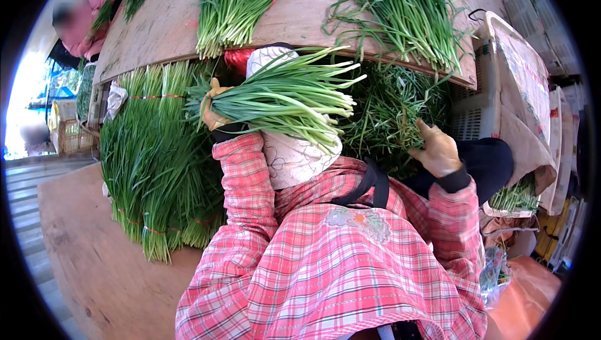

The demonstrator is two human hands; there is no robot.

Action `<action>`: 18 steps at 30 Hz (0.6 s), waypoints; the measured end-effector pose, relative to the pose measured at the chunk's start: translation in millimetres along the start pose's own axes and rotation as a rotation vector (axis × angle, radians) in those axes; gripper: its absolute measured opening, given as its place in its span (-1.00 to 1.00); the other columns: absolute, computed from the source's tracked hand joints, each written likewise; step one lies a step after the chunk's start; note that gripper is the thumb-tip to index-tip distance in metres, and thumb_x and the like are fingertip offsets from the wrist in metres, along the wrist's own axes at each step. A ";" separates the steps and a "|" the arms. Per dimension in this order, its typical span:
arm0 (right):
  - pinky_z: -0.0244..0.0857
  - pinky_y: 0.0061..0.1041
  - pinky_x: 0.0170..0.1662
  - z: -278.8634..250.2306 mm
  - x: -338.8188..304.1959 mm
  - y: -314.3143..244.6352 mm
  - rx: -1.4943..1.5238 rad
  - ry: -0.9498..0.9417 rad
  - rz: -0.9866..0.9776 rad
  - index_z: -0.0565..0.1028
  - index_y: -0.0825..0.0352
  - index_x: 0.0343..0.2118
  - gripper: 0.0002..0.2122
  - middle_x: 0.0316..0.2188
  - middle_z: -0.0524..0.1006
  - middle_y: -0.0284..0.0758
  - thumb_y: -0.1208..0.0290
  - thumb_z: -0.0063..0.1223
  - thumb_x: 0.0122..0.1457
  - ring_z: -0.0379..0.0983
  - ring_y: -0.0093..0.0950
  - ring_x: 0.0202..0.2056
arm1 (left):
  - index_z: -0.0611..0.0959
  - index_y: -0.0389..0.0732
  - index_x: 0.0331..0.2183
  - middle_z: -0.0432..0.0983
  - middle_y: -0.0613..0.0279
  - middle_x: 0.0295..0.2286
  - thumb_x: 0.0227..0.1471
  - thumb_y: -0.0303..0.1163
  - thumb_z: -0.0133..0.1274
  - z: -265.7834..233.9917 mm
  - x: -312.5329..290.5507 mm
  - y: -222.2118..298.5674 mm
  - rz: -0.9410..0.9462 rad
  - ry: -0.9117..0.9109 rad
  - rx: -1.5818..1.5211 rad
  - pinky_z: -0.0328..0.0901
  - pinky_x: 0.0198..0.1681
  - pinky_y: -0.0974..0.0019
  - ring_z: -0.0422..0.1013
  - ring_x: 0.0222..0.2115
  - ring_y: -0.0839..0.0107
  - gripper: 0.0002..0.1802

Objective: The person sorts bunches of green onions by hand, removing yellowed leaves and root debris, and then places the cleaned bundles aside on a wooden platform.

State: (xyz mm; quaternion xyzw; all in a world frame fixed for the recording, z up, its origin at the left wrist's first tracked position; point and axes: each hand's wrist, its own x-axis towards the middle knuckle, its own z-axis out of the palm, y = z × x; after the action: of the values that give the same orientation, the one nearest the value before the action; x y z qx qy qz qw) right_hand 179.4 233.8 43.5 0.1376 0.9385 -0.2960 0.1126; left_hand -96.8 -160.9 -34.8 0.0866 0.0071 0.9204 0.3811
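Observation:
A loose bunch of garlic chives [294, 99] is gripped in my left hand [216, 105], around its dark green leafy end. Its pale stem ends fan out to the right, above my lap. My right hand [437, 151] is held out over my right knee, thumb and forefinger apart, with nothing visible in it. Just beyond that hand lies a dark heap of loose green leaves [391, 115], partly under the table edge. Left of my left arm stand several chive bundles [156, 146] tied with red bands.
A wooden tabletop [169, 21] ahead carries two more piles of chives, one at centre [250, 5] and one at right [413, 15]. White plastic crates [469, 111] stand at my right, one draped with cloth. A person in pink [87, 27] is at the far left.

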 end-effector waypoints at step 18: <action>0.04 -0.72 -0.57 -1.1 65.0 -55.3 0.930 0.457 -0.063 0.53 0.39 -0.46 -0.79 -0.68 0.38 -0.52 0.38 -0.04 0.22 0.16 -0.75 -0.63 | 0.54 -0.25 -0.25 0.37 0.32 -0.54 0.04 -0.31 -0.12 99.4 45.2 -57.2 0.677 0.901 0.605 0.31 -0.44 0.24 0.32 -0.53 0.39 -0.71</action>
State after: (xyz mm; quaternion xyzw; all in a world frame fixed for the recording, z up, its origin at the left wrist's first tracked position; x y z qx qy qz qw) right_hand 100.4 203.4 54.3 0.2060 0.7120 -0.6474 -0.1774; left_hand -71.7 -93.8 65.5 -0.2079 0.3982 0.8933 -0.0125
